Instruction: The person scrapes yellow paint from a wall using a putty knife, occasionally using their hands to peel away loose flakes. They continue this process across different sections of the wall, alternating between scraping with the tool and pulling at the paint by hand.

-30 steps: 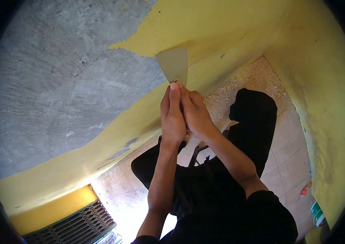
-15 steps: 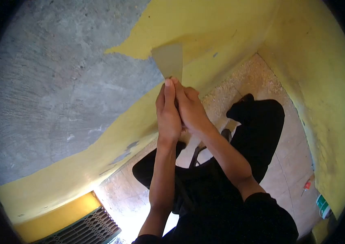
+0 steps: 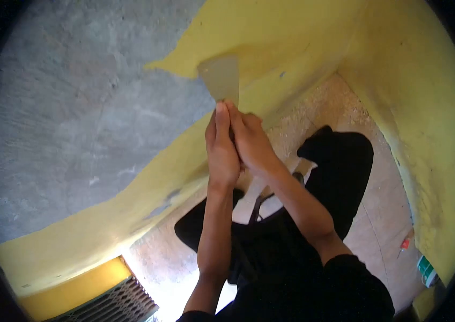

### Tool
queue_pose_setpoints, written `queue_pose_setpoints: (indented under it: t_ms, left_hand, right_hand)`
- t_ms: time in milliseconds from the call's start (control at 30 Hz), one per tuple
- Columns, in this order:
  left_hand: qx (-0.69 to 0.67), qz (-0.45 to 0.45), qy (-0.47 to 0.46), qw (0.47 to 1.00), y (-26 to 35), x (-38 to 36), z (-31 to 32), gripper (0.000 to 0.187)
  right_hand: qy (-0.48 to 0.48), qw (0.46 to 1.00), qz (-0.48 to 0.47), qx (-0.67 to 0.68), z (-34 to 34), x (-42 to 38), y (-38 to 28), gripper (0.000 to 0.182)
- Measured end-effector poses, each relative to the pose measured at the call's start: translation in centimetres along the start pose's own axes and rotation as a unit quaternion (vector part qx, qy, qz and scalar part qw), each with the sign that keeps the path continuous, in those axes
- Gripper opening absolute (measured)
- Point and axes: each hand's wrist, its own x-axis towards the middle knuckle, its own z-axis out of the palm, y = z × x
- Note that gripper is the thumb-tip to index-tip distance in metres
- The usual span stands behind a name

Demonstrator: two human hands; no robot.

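My left hand (image 3: 222, 153) and my right hand (image 3: 252, 142) are wrapped together round the handle of a scraper (image 3: 221, 78), thumbs side by side near the base of its blade. The handle is mostly hidden by the fingers. The broad blade points away from me, its far edge at the yellow paint (image 3: 270, 37) of the wall. Left of the blade lies a large bare grey patch (image 3: 93, 112) with a ragged paint border.
Paint flakes lie on the tiled floor (image 3: 375, 225) along the wall corner. A red item (image 3: 405, 244) and a green and white container (image 3: 427, 271) are at the lower right. A metal grille (image 3: 112, 306) stands at the lower left.
The view has shifted slightly. Both hands still hold the scraper, and its blade sits a little further left and up in the picture.
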Motion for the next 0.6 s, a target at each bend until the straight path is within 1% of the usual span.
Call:
queue_pose_setpoints:
  t_ms: [33,67,100,133,200,233,300,333,367,400,433,467,500,533,600]
  left_hand:
    - [-0.001,-0.012,0.007,1.000,-1.1,-0.8,-0.7,0.049]
    - [0.028,-0.001,0.018,0.999,-2.5,-0.5,-1.4,0.050]
    - [0.058,0.015,0.027,0.998,-2.4,0.2,-1.1,0.050]
    - [0.056,0.024,0.025,0.998,-2.4,0.6,-0.8,0.050]
    - [0.026,0.038,0.040,0.998,-1.1,0.8,0.1,0.061]
    - [0.027,0.031,0.041,0.998,-0.5,0.5,0.1,0.061]
    - [0.094,-0.060,0.018,0.994,1.0,-0.9,0.0,0.063]
    - [0.088,-0.050,0.017,0.995,0.4,-0.7,0.1,0.063]
    - [0.075,-0.014,0.036,0.996,-1.2,-0.4,0.0,0.065]
    - [0.065,0.018,0.055,0.996,-1.6,-0.1,0.3,0.066]
    - [0.066,0.069,0.055,0.994,-2.1,0.6,0.3,0.067]
    - [0.069,0.066,0.053,0.994,-1.0,0.7,0.3,0.067]
    - [0.064,0.023,0.029,0.997,0.8,0.2,0.5,0.066]
    - [0.057,-0.022,0.009,0.998,1.8,-0.6,0.5,0.066]
    - [0.048,-0.009,0.026,0.998,-1.3,-0.7,-0.3,0.066]
  right_hand:
    - [-0.002,1.000,0.014,0.000,0.3,-0.9,0.9,0.059]
    - [0.000,1.000,0.029,0.001,0.3,-0.9,1.7,0.058]
    - [0.002,0.999,0.038,0.003,0.2,-0.4,1.3,0.057]
    - [0.002,1.000,0.029,0.001,0.1,-0.1,1.0,0.057]
    - [0.022,0.999,-0.009,0.037,0.3,-0.1,-0.4,0.057]
    - [0.024,0.999,-0.002,0.038,0.2,-0.3,-0.7,0.057]
    - [-0.012,0.994,0.102,0.048,-0.2,-1.0,-1.8,0.058]
    - [-0.015,0.995,0.092,0.041,-0.1,-0.8,-1.2,0.058]
    - [0.016,1.000,0.017,-0.005,0.1,-0.6,0.7,0.058]
    - [0.048,0.996,-0.056,-0.046,0.4,-0.4,0.6,0.059]
    - [0.050,0.996,-0.060,-0.044,0.1,0.0,0.6,0.059]
    - [0.023,0.999,-0.018,-0.015,0.0,-0.1,-1.7,0.059]
    - [-0.006,0.999,0.030,0.012,-0.1,-0.6,-2.7,0.059]
    - [-0.007,0.999,0.044,0.013,0.2,-1.3,-1.5,0.059]
    - [0.014,0.999,0.032,0.003,0.2,-0.9,0.3,0.057]
